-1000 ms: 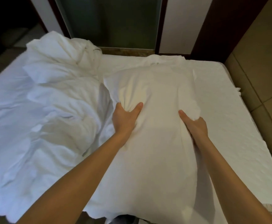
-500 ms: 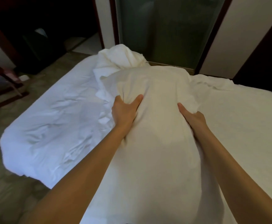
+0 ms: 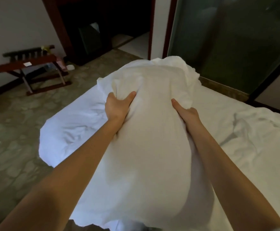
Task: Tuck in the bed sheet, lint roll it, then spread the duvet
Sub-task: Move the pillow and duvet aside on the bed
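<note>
The left hand (image 3: 117,107) and right hand (image 3: 186,112) are clenched on a white pillow (image 3: 149,147) at centre frame. Below it, the bed sheet (image 3: 79,124) lies rumpled, and the duvet (image 3: 186,69) is bunched behind. The bed is apparently being cleared for tucking. Next, the pillow must be set aside.

The cream-white padded cloth bundle (image 3: 152,134) is matt and soft, with fine creases where it is gripped. The white cloth bed sheet (image 3: 79,124) under it is also matt, and wrinkled. The dark red luggage rack (image 3: 9,65) is of glossy varnished wood with pale metal legs. The grey-green mottled floor (image 3: 11,130) looks like smooth stone with a dull shine. The dark green glass panel (image 3: 232,39) is smooth and looks frosted.
</note>
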Motion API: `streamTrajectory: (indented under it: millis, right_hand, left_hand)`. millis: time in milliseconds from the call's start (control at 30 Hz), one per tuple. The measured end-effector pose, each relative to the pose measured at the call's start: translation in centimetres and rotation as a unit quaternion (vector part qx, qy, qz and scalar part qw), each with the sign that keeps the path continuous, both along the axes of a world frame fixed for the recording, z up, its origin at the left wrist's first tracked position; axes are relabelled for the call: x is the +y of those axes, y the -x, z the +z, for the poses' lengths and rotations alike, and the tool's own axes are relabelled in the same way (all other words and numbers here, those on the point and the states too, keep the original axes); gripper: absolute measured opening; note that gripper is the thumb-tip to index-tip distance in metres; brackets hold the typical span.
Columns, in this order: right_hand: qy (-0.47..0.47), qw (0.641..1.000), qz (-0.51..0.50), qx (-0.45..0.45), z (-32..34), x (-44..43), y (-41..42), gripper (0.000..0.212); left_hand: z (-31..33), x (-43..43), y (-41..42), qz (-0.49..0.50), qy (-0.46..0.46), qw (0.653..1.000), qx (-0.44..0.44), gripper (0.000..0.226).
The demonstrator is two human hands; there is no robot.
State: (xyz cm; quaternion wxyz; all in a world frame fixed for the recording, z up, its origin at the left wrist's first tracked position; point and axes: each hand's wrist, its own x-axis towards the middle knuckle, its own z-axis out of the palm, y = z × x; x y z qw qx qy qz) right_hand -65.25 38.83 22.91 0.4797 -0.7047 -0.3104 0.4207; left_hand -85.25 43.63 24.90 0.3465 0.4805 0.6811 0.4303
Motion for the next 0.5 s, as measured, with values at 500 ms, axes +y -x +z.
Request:
streamTrajectory:
  millis: [500]
  right_hand:
    - [0.049, 0.992, 0.113, -0.027, -3.6, 21.6, 16.7, 0.087]
  left_hand:
    - [-3.7, 16.3, 17.8, 0.123, 0.022, 0.992, -0.019, 0.06]
